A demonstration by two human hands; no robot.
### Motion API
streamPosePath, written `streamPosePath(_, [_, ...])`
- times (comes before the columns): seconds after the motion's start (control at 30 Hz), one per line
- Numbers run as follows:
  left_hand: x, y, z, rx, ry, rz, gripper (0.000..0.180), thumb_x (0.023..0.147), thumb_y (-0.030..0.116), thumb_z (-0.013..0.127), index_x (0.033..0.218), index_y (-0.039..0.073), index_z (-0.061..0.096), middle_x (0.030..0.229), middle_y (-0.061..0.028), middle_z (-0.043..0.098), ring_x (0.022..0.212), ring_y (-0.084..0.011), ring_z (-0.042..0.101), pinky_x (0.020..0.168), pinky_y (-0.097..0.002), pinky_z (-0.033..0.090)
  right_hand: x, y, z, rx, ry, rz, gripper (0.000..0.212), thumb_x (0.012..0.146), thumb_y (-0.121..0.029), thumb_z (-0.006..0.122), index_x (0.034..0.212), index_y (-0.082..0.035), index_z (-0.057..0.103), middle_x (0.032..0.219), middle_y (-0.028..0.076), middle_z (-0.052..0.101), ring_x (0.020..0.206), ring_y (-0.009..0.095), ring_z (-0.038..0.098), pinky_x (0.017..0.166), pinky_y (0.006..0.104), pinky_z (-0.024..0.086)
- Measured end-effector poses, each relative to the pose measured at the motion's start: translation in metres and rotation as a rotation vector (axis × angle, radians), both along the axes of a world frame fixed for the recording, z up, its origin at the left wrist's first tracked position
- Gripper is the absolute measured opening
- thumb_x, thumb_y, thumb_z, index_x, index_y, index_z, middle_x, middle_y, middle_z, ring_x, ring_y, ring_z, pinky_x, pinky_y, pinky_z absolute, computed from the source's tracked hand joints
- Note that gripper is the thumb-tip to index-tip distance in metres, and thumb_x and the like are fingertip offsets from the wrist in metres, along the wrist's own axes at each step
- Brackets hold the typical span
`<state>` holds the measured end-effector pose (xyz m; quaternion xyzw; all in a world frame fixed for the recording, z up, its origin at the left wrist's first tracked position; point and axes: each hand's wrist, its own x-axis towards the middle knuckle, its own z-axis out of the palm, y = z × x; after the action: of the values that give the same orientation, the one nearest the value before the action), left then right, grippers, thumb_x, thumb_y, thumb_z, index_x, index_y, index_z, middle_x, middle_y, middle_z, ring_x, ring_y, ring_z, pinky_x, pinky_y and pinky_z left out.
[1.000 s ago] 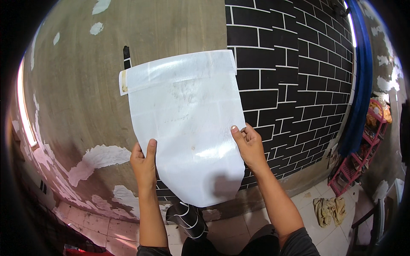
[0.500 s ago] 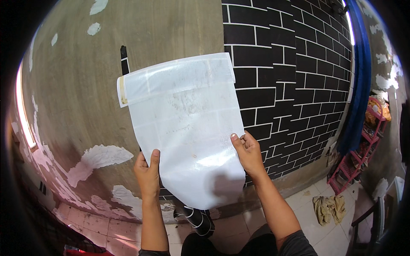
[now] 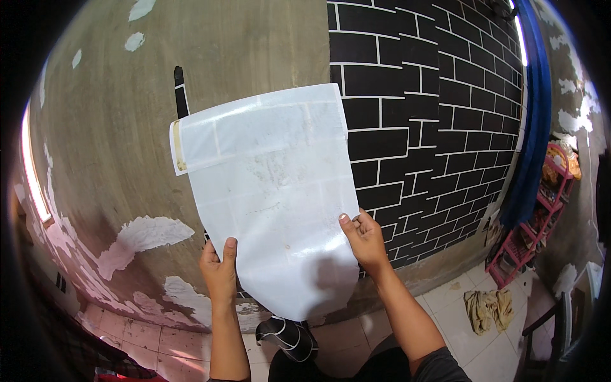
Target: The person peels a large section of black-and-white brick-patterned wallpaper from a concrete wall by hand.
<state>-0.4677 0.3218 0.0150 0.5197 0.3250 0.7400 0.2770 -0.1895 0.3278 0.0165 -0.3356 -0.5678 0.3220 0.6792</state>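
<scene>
A sheet of brick-pattern wallpaper (image 3: 273,197) hangs before the wall, its smudged white backing turned toward me. Its top is folded over, and a yellowish strip runs along the flap's left end. My left hand (image 3: 219,270) grips the sheet's lower left edge, thumb in front and fingers behind. On the opposite edge, my right hand (image 3: 364,240) pinches it in the same way. Below, a black curled end (image 3: 289,337) with white lines shows near my legs. A narrow black strip (image 3: 181,92) rises from behind the sheet's upper left corner.
Black brick-pattern wallpaper (image 3: 471,127) covers the wall to the right. The bare grey-brown wall (image 3: 114,140) on the left has white patches. A pink rack (image 3: 531,239) stands by a blue curtain (image 3: 534,127) at far right. Crumpled khaki cloth (image 3: 488,311) lies on the tiled floor.
Both hands have shifted down a little, still gripping the sheet. The folded flap reaches slightly lower, and more of the black curled end shows beneath.
</scene>
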Motion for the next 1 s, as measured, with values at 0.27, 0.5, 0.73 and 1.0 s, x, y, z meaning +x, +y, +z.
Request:
streamPosePath(0.27, [-0.001, -0.002, 0.010, 0.045, -0.004, 0.028, 0.042, 0.092, 0.027, 0.072, 0.116, -0.005, 0.060, 0.108, -0.0092, 0.067, 0.096, -0.0143, 0.061, 0.087, -0.0284, 0.047, 0.005, 0.010, -0.013, 0.230, 0.142, 0.019, 0.038, 0.103, -0.039, 0.050, 0.105, -0.002, 0.056, 0.082, 0.001, 0.056, 0.070, 0.008, 0.055, 0.065, 0.0237, 0.047])
streamPosePath(0.5, [-0.021, 0.022, -0.012, 0.148, 0.093, -0.038, 0.059, 0.093, 0.046, 0.065, 0.122, -0.004, 0.055, 0.118, -0.0106, 0.063, 0.104, -0.0149, 0.058, 0.091, -0.0289, 0.046, 0.025, 0.026, 0.061, 0.241, 0.175, -0.028, 0.042, 0.107, -0.038, 0.036, 0.116, 0.000, 0.051, 0.097, 0.010, 0.060, 0.091, 0.017, 0.062, 0.074, 0.0315, 0.055])
streamPosePath(0.73, [-0.074, 0.062, 0.014, 0.212, 0.161, -0.007, 0.091, 0.092, 0.076, 0.033, 0.136, -0.003, 0.045, 0.112, -0.0047, 0.060, 0.096, -0.0133, 0.057, 0.083, -0.0270, 0.048, 0.012, 0.038, 0.161, 0.066, 0.060, -0.001, 0.052, 0.099, -0.050, 0.052, 0.115, -0.001, 0.058, 0.102, 0.007, 0.061, 0.089, 0.012, 0.059, 0.069, 0.0220, 0.047])
streamPosePath(1.0, [-0.095, 0.047, 0.165, 0.156, 0.134, -0.284, 0.089, 0.092, 0.078, 0.030, 0.121, -0.001, 0.058, 0.100, -0.0053, 0.064, 0.076, -0.0082, 0.059, 0.062, -0.0210, 0.045, 0.022, 0.038, 0.199, 0.090, 0.171, 0.254, 0.070, 0.093, -0.062, 0.044, 0.119, 0.001, 0.056, 0.110, 0.012, 0.062, 0.101, 0.021, 0.062, 0.085, 0.0342, 0.047])
